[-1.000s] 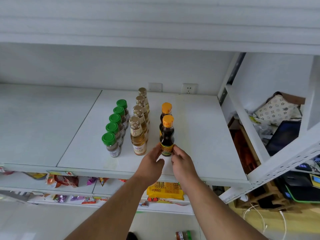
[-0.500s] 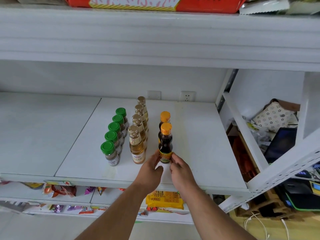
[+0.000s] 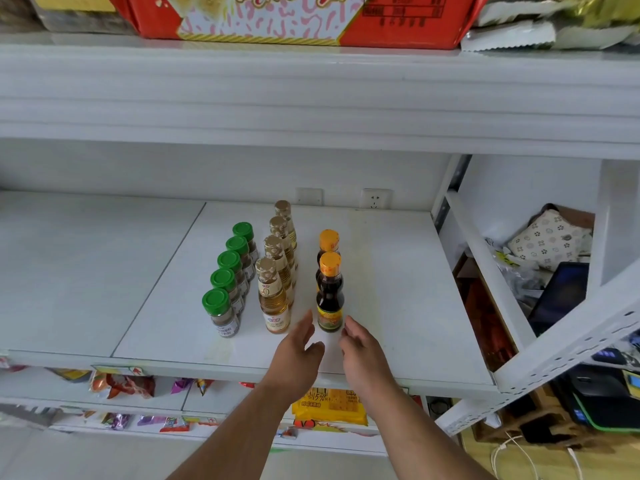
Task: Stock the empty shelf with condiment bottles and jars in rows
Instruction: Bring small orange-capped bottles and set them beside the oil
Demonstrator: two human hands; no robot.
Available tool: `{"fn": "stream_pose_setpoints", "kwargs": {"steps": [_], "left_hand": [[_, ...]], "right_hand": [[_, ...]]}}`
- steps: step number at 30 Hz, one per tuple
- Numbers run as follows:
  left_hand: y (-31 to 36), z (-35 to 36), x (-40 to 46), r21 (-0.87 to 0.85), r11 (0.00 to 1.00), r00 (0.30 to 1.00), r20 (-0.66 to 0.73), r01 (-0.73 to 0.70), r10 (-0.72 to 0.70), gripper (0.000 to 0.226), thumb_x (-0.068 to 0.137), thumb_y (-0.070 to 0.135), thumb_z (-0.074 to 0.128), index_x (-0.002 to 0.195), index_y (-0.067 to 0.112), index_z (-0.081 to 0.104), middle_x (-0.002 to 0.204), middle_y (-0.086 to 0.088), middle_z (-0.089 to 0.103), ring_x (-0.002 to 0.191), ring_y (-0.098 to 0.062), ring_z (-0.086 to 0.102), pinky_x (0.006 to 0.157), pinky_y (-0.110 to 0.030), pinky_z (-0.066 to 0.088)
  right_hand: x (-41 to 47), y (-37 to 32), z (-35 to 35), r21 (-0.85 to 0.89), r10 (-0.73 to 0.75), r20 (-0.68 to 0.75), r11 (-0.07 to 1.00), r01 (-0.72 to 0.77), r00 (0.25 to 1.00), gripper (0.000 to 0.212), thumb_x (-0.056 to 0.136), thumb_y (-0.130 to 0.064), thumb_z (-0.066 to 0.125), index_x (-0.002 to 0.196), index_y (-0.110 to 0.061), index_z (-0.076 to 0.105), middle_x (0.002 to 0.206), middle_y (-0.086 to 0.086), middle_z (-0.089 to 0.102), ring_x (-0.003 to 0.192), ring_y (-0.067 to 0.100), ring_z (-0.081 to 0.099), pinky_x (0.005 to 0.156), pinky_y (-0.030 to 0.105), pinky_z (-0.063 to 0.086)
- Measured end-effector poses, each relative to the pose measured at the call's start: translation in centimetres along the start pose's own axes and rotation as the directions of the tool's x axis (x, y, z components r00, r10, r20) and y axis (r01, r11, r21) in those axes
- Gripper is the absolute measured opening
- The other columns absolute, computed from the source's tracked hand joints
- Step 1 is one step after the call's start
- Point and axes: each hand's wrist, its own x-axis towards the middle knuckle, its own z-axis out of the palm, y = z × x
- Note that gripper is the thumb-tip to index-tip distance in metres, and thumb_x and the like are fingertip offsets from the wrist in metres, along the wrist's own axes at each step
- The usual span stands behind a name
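Observation:
Three rows of condiments stand on the white shelf. Several green-capped spice jars form the left row. Several gold-capped pale vinegar bottles form the middle row. Two dark sauce bottles with orange caps make the right row, the front one standing upright just ahead of my hands, the other behind it. My left hand and right hand hover open on either side of the front bottle's base, a small gap away from it.
The shelf board above overhangs and carries a red carton. Wall sockets sit behind the rows. A side rack at the right holds a patterned pouch and a dark tablet. Snack packets hang below.
Both hands held the front dark sauce bottle at its base; they have let go and drawn back slightly toward me. The bottle stays upright. The camera tilted upward.

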Motion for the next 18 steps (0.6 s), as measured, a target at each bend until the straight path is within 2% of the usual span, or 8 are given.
{"fn": "stream_pose_setpoints", "kwargs": {"steps": [4, 9, 12, 15, 18], "left_hand": [[-0.4, -0.4, -2.3, -0.007, 1.000, 0.997, -0.073, 0.031, -0.031, 0.067, 0.100, 0.016, 0.058, 0.159, 0.025, 0.028, 0.155, 0.009, 0.042, 0.143, -0.004, 0.038, 0.111, -0.024, 0.036], [-0.2, -2.3, -6.5, -0.027, 0.999, 0.977, -0.208, 0.037, -0.042, 0.064, 0.099, 0.023, 0.059, 0.157, 0.025, 0.032, 0.154, 0.010, 0.043, 0.141, -0.004, 0.040, 0.108, -0.023, 0.038], [0.0, -4.5, -9.5, -0.031, 0.999, 0.955, -0.293, 0.038, -0.045, 0.063, 0.100, 0.024, 0.059, 0.157, 0.025, 0.032, 0.154, 0.010, 0.043, 0.142, -0.004, 0.039, 0.103, -0.020, 0.037], [-0.3, -7.2, -12.6, -0.015, 0.999, 0.917, -0.396, 0.045, -0.047, 0.064, 0.099, 0.029, 0.061, 0.157, 0.029, 0.032, 0.141, 0.012, 0.049, 0.142, -0.004, 0.038, 0.100, -0.021, 0.035], [-1.0, -9.8, -16.5, 0.006, 0.998, 0.876, -0.479, 0.059, -0.049, 0.065, 0.098, 0.034, 0.062, 0.156, 0.030, 0.032, 0.143, 0.009, 0.050, 0.131, -0.005, 0.046, 0.101, -0.024, 0.038]], "right_hand": [[-1.7, 0.5, 0.1, -0.086, -0.061, 0.063, 0.994, 0.067, 0.996, 0.052, 0.107, -0.036, 0.043, 0.159, -0.031, 0.035, 0.162, -0.008, 0.040, 0.146, 0.015, 0.040, 0.115, 0.033, 0.034], [-4.0, -0.1, 1.4, -0.164, -0.140, 0.178, 0.972, 0.169, 0.974, 0.058, 0.105, -0.042, 0.049, 0.159, -0.025, 0.035, 0.160, -0.004, 0.043, 0.144, 0.012, 0.044, 0.111, 0.027, 0.036], [-5.3, -0.8, 3.1, -0.203, -0.195, 0.249, 0.947, 0.248, 0.949, 0.062, 0.103, -0.049, 0.050, 0.158, -0.028, 0.034, 0.161, -0.002, 0.042, 0.145, 0.013, 0.043, 0.115, 0.035, 0.040], [-6.8, -1.7, 5.5, -0.234, -0.238, 0.342, 0.915, 0.328, 0.909, 0.064, 0.103, -0.052, 0.048, 0.159, -0.028, 0.031, 0.162, -0.002, 0.039, 0.148, 0.013, 0.039, 0.118, 0.037, 0.038], [-8.7, -2.2, 8.5, -0.271, -0.267, 0.423, 0.875, 0.402, 0.866, 0.066, 0.102, -0.055, 0.048, 0.159, -0.029, 0.030, 0.163, -0.003, 0.037, 0.149, 0.014, 0.036, 0.119, 0.038, 0.035]]}}
